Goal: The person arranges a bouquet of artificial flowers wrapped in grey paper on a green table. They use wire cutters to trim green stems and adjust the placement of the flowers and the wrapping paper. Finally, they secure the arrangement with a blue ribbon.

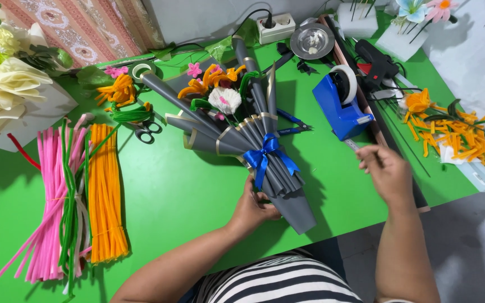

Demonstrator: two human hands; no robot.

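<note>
The left hand (252,210) grips the bouquet (248,140) at its narrow stem end, fingers curled around the grey wrap just below the blue bow (266,156). The bouquet lies tilted on the green table (186,191), its orange and white flowers pointing away from the person. The right hand (387,171) hovers apart to the right, fingers pinched together; whether they hold anything is unclear. Just beyond it stands a blue tape dispenser (343,106). Pink and orange pipe cleaners (85,191) lie far left, scissors (146,131) above them.
</note>
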